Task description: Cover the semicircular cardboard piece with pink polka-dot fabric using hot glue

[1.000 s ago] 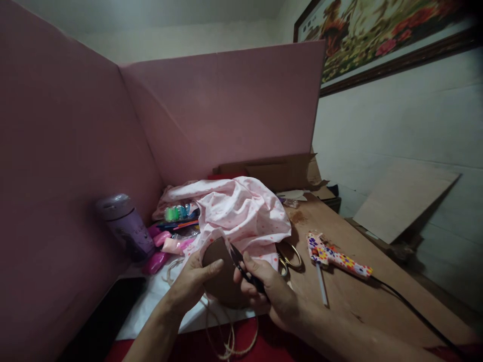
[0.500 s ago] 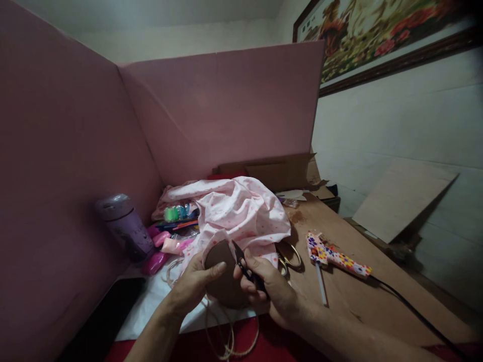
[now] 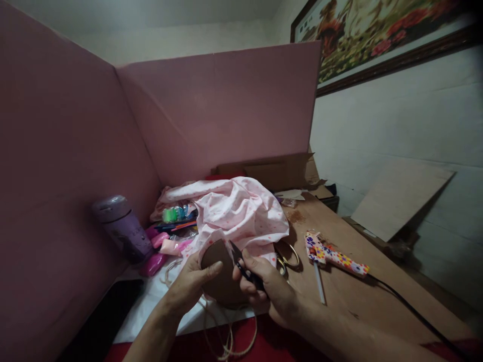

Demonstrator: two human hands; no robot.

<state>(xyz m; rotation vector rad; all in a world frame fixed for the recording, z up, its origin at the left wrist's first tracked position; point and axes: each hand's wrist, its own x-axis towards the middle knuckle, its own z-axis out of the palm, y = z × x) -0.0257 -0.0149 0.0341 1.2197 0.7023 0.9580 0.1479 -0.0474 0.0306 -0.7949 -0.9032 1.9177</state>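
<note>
A rounded brown cardboard piece [image 3: 223, 276] is held upright by my left hand [image 3: 194, 281], its thumb across the near face and the fingers hidden behind. Pink dotted fabric [image 3: 241, 211] runs from the cardboard's upper edge back into a crumpled heap. My right hand [image 3: 264, 284] grips small black scissors [image 3: 243, 266], their blades pointing up and left at the fabric by the cardboard's right edge. Loops of twine [image 3: 231, 347] hang below the cardboard.
Gold-handled scissors [image 3: 290, 255] lie right of the fabric. Farther right is a flowered glue gun [image 3: 335, 256] with a black cord. A purple bottle [image 3: 123, 229], pink packets [image 3: 154, 261] and a black flat object [image 3: 101, 322] are at left. Pink panels [image 3: 226, 110] stand behind.
The view has shifted slightly. Both hands keep nearly the same hold on the cardboard and black scissors, with the blades still beside the fabric edge.
</note>
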